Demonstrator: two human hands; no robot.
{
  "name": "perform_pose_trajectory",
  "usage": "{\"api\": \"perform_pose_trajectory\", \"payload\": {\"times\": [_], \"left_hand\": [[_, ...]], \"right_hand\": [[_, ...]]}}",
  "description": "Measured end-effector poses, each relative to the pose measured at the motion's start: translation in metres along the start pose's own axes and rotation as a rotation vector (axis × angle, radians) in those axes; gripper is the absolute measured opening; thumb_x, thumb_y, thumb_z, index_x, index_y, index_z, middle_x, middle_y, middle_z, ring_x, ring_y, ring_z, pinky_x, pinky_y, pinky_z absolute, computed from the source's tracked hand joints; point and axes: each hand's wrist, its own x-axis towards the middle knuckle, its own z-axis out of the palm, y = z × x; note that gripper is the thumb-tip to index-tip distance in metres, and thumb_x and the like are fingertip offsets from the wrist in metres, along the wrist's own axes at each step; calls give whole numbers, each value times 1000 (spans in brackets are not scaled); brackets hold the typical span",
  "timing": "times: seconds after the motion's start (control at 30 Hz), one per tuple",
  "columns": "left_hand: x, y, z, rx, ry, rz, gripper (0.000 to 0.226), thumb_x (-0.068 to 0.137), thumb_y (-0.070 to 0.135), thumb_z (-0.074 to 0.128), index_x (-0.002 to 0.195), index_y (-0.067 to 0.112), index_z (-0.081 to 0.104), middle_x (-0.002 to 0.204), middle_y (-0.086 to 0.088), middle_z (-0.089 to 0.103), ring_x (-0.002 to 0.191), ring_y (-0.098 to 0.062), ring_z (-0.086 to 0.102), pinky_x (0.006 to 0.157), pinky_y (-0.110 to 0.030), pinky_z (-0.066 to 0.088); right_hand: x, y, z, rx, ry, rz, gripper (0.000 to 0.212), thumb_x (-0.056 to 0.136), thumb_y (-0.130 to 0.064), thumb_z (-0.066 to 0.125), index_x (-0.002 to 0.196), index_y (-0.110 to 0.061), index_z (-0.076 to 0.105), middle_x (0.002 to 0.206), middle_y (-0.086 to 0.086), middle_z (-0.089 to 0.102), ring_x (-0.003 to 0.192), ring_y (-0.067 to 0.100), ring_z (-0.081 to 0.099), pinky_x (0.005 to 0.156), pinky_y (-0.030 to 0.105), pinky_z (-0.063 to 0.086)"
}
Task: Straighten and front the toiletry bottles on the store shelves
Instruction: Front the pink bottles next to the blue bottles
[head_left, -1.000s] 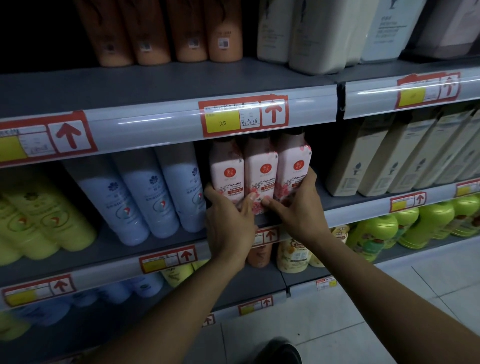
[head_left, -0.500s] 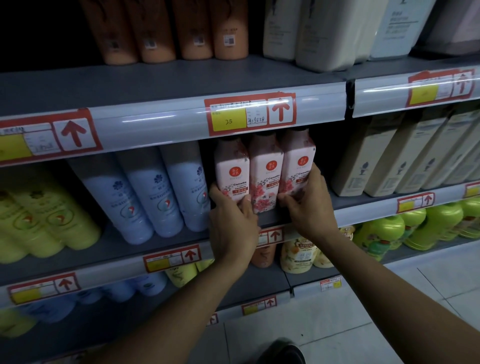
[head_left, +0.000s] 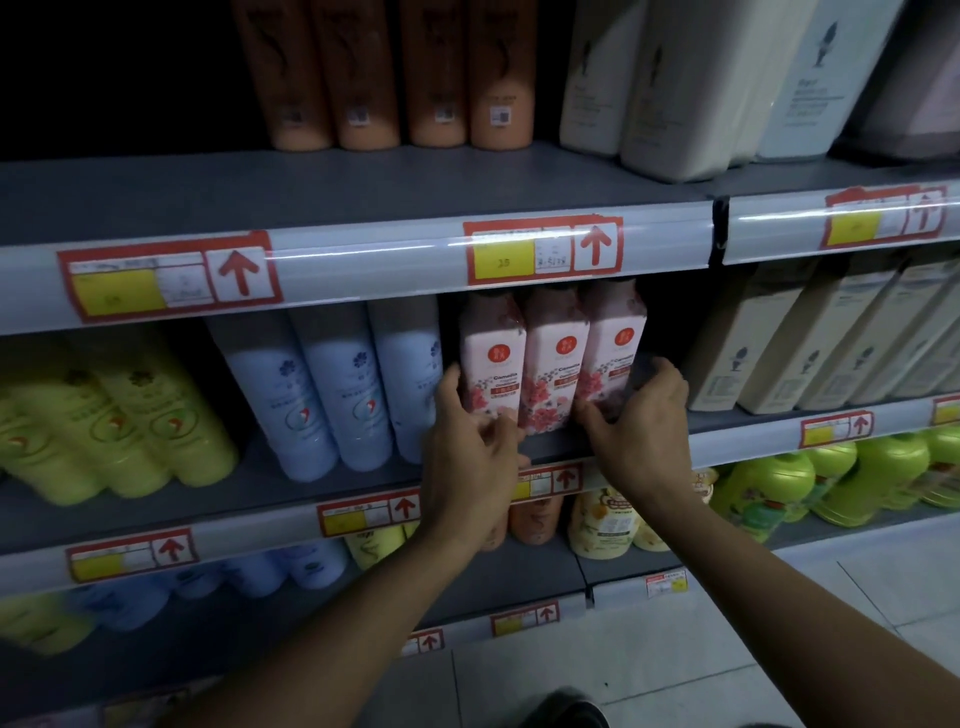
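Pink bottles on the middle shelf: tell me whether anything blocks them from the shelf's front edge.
Nothing visible does. The three pink bottles stand side by side, with bare shelf before them up to the price strip. The left hand and right hand grip the row's outer sides.

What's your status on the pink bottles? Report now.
Left hand on the left end of the three pink bottles, right hand on the right end. Bottles upright, labels facing out, side by side. Blue bottles close on the left; nothing blocking.
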Motion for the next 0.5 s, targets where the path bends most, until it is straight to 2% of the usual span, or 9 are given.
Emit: {"api": "perform_pose_trajectory", "payload": {"times": [0.1, 0.2, 0.33, 0.4, 0.5], "left_hand": [[-5, 1, -15, 53, -5, 84, 49, 100, 14, 63, 141, 27, 40, 93, 2, 77, 60, -11, 73, 56, -31, 60], [-10, 6, -33, 110, -59, 138, 39, 98, 21, 64, 133, 27, 48, 84, 7, 75, 62, -10, 72, 61, -39, 62], [-12, 16, -65, 178, -99, 156, 19, 95, 33, 64, 113, 39, 58, 81, 9, 74, 64, -10, 72, 65, -47, 61], [-10, 20, -87, 201, -115, 152, 16, 90, 41, 60, 106, 38, 59, 78, 9, 73, 63, -11, 71, 66, -48, 60], [-9, 23, -126, 264, -146, 161, 14, 86, 37, 59, 98, 32, 64, 73, 7, 73, 60, -10, 70, 66, -45, 59]], "right_hand": [[-7, -12, -8, -27, 52, -13, 53, 87, -34, 77, 120, -6, 46, 117, 15, 52, 108, 36, 55, 87, 48, 51], [-15, -29, -13, -124, -24, -46, 25, 91, -39, 65, 96, -16, 55, 96, 7, 62, 87, 29, 61, 73, 44, 53], [-29, -66, -16, -188, -155, -110, 31, 93, -45, 57, 73, -21, 58, 73, 1, 65, 68, 23, 62, 60, 38, 53], [-39, -88, -16, -202, -238, -170, 33, 92, -43, 59, 69, -21, 56, 70, 1, 64, 67, 24, 63, 57, 34, 46], [-59, -128, -14, -202, -324, -273, 32, 90, -41, 60, 66, -21, 52, 71, 5, 65, 71, 30, 64, 58, 34, 43]]}}
